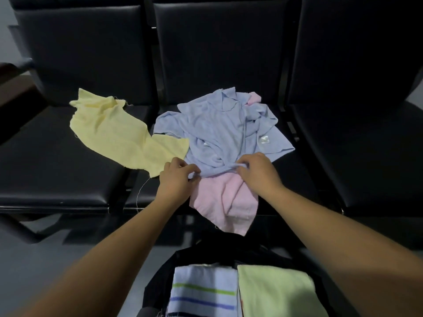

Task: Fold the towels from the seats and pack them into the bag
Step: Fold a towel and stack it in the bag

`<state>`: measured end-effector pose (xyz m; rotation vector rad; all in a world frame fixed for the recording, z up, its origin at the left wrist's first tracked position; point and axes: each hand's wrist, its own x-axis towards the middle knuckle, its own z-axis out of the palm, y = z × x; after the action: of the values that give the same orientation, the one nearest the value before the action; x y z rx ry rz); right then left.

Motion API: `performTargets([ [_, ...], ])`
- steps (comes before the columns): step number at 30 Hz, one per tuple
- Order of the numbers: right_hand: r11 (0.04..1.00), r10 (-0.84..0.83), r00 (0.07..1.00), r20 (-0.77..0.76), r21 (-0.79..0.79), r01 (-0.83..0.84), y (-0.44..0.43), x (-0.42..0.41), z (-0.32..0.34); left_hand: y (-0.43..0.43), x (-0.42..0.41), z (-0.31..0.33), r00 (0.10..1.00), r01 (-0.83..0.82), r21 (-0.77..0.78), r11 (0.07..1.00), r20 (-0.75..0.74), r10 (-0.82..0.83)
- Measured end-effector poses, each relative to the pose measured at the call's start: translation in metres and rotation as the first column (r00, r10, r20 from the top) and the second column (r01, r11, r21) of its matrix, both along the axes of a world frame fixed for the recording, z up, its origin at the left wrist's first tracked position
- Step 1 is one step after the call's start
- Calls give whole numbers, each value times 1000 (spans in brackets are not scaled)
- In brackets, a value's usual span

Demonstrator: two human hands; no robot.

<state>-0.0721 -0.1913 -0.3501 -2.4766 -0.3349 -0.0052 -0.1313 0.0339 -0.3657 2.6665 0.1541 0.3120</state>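
A crumpled light blue towel (219,129) lies heaped on the middle black seat (295,179). A pink towel (229,200) lies under it and hangs over the seat's front edge; a pink corner shows at the back. My left hand (176,179) pinches the blue towel's near edge on the left. My right hand (256,172) pinches the same edge further right. A pale yellow towel (119,131) is spread across the left seat and the gap. Below me, the black bag (160,277) stands open, holding a folded striped towel (203,291) and a folded light green towel (274,291).
Three black padded seats stand in a row with upright backs; the right seat (357,156) has nothing on it. A dark glossy floor (68,259) runs in front of the seats. The bag sits on the floor just before the middle seat.
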Motion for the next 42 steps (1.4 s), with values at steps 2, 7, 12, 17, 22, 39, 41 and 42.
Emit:
performTargets([
  [2, 988, -56, 998, 35, 148, 50, 0, 8, 7, 0, 2, -2, 995, 22, -31, 999, 97, -19],
  [7, 844, -216, 973, 84, 517, 143, -4, 11, 71, -4, 11, 35, 985, 68, -229, 971, 170, -29],
  [12, 671, -185, 979, 87, 739, 61, -13, -15, 154, -16, 3, 84, 986, 155, -360, 920, 109, -124],
  [17, 507, -27, 995, 100, 859, -72, -25, -65, 234, -48, -22, 155, 951, 309, -630, 712, 199, -237],
  [22, 587, 210, 976, 54, 792, -170, -43, -115, 285, -85, -57, 222, 781, 538, -717, 443, 227, -581],
  [39, 986, 94, 993, -75, -129, -104, -149, -180, 308, -91, -160, 339, 891, 450, -746, 491, 343, -296],
  [41, 997, 56, 996, -71, -57, -60, -161, -182, 301, -82, -164, 342, 917, 397, -764, 509, 360, -175],
  [42, 997, 34, 997, -72, 72, -29, -165, -183, 299, -76, -165, 342, 927, 364, -762, 535, 354, -127],
])
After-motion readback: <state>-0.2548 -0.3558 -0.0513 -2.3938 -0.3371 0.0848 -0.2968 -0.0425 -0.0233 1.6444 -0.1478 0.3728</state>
